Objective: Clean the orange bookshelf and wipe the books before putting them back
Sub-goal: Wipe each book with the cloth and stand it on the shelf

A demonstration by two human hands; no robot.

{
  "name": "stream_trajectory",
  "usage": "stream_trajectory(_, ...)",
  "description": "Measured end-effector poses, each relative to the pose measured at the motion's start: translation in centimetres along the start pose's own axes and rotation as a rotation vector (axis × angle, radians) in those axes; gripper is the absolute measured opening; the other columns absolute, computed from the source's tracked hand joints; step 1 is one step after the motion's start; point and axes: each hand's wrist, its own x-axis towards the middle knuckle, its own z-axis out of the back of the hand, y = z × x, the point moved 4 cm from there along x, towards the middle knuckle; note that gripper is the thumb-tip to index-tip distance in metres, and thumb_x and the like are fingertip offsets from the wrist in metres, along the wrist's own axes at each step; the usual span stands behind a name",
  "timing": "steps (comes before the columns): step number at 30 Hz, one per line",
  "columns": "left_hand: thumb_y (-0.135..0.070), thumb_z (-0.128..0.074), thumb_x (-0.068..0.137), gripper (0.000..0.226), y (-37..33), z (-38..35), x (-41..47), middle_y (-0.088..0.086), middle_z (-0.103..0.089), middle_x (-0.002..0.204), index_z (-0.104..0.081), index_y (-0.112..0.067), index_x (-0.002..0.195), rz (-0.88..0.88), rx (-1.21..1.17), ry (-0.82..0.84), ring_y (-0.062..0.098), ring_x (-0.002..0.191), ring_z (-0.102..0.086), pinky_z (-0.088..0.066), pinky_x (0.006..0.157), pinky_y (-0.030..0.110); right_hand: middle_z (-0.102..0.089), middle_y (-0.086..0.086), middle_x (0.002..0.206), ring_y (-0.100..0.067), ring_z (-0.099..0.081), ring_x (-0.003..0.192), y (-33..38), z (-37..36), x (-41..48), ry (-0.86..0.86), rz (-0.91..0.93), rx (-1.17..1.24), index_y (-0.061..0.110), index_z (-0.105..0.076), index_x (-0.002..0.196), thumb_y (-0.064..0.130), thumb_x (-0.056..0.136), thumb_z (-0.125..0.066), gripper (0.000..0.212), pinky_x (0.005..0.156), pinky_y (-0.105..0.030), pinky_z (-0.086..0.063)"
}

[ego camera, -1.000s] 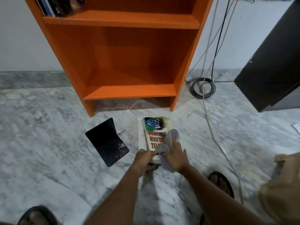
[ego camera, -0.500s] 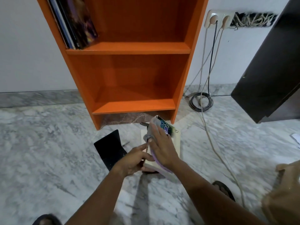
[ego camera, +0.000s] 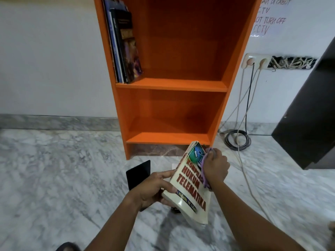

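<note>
Head view: left hand (ego camera: 152, 189) grips the stiff, likely weighty book (ego camera: 190, 189) by its lower spine, right hand (ego camera: 215, 167) beyond that grip clutching a soft cloth (ego camera: 204, 175) against the slick-looking cover.

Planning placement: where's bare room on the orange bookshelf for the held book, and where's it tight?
Free on the orange bookshelf: upper board from the leaning books to the right wall; the lower compartment. Crowded: the upper board's left end; floor around the black bookend; cable coil right of the shelf. The left hand grips the book, the right hand the cloth.
</note>
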Motion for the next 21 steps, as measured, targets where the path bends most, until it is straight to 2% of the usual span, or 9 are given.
stream_trajectory(2, 0.010, -0.064, 0.078, 0.063, -0.5, 0.0, -0.1, 0.023, -0.069, 0.124, -0.065, -0.021, 0.134, -0.016, -0.026, 0.005, 0.044, 0.114, -0.066, -0.063, 0.074, 0.047, -0.055, -0.019, 0.125, -0.038, -0.047, 0.117, 0.7, -0.2, -0.7, -0.002, 0.070, 0.020, 0.020, -0.053, 0.137, 0.034, 0.106, -0.039, 0.037, 0.096, -0.048, -0.040)
stream_trajectory(4, 0.011, -0.063, 0.079, 0.062, -0.8, 0.0, 0.2, 0.023, -0.069, 0.122, -0.065, -0.019, 0.133, -0.026, -0.060, -0.020, 0.044, 0.110, -0.068, -0.062, 0.070, 0.045, -0.052, -0.013, 0.126, -0.030, -0.047, 0.116, 2.5, -0.4, -1.8, 0.014, 0.249, 0.099, 0.024, -0.049, 0.142, 0.034, 0.105, -0.039, 0.039, 0.098, -0.045, -0.042)
stream_trajectory(7, 0.002, -0.068, 0.073, 0.061, -0.9, 0.7, 0.6, 0.020, -0.071, 0.120, -0.067, -0.021, 0.130, -0.057, -0.089, -0.125, 0.042, 0.107, -0.069, -0.061, 0.077, 0.047, -0.050, 0.001, 0.123, -0.009, -0.046, 0.114, 6.2, -0.9, -5.2, 0.231, 0.608, 0.328, 0.029, -0.051, 0.138, 0.026, 0.106, -0.039, 0.035, 0.097, -0.035, -0.044)
stream_trajectory(8, 0.002, -0.067, 0.075, 0.058, -1.1, 1.1, 0.6, 0.019, -0.072, 0.118, -0.068, -0.020, 0.129, -0.074, -0.102, -0.166, 0.040, 0.105, -0.070, -0.060, 0.078, 0.047, -0.050, 0.003, 0.123, -0.009, -0.045, 0.117, 7.2, -0.9, -6.8, 0.316, 0.695, 0.363, 0.032, -0.051, 0.139, 0.024, 0.106, -0.039, 0.036, 0.098, -0.031, -0.042)
stream_trajectory(10, 0.007, -0.060, 0.083, 0.050, -1.4, 2.1, 0.5, 0.015, -0.073, 0.113, -0.070, -0.019, 0.125, -0.116, -0.142, -0.233, 0.035, 0.098, -0.070, -0.059, 0.074, 0.044, -0.050, 0.004, 0.122, -0.015, -0.045, 0.119, 8.2, -1.4, -9.6, 0.452, 0.783, 0.333, 0.034, -0.054, 0.137, 0.031, 0.104, -0.036, 0.037, 0.101, -0.034, -0.040)
stream_trajectory(12, 0.011, -0.056, 0.085, 0.044, -1.8, 2.8, 0.1, 0.013, -0.073, 0.105, -0.075, -0.017, 0.114, -0.155, -0.189, -0.271, 0.029, 0.090, -0.071, -0.059, 0.064, 0.039, -0.048, 0.006, 0.123, -0.014, -0.043, 0.116, 7.6, -2.0, -11.2, 0.485, 0.804, 0.247, 0.037, -0.053, 0.139, 0.038, 0.100, -0.035, 0.043, 0.099, -0.035, -0.041)
stream_trajectory(14, 0.013, -0.053, 0.086, 0.044, -2.0, 3.2, -0.2, 0.014, -0.073, 0.100, -0.073, -0.014, 0.114, -0.176, -0.224, -0.293, 0.026, 0.083, -0.071, -0.057, 0.059, 0.035, -0.049, 0.009, 0.119, -0.013, -0.044, 0.110, 7.0, -2.1, -11.5, 0.418, 0.825, 0.204, 0.038, -0.055, 0.136, 0.040, 0.098, -0.035, 0.043, 0.093, -0.032, -0.042)
stream_trajectory(18, 0.010, -0.054, 0.086, 0.048, -2.3, 3.8, -0.6, 0.017, -0.075, 0.109, -0.065, -0.014, 0.126, -0.183, -0.207, -0.312, 0.032, 0.090, -0.074, -0.061, 0.065, 0.040, -0.053, 0.023, 0.106, -0.005, -0.050, 0.098, 5.4, -1.3, -8.4, 0.262, 0.728, 0.203, 0.041, -0.061, 0.113, 0.035, 0.102, -0.037, 0.027, 0.079, -0.031, -0.047)
stream_trajectory(21, 0.008, -0.056, 0.086, 0.047, -2.8, 3.9, -0.9, 0.019, -0.073, 0.116, -0.064, -0.014, 0.127, -0.194, -0.220, -0.288, 0.036, 0.100, -0.073, -0.063, 0.073, 0.044, -0.069, 0.008, 0.092, -0.017, -0.067, 0.082, 3.8, -0.5, -4.9, 0.320, 0.520, 0.363, 0.028, -0.065, 0.099, 0.027, 0.108, -0.041, 0.025, 0.066, -0.036, -0.052)
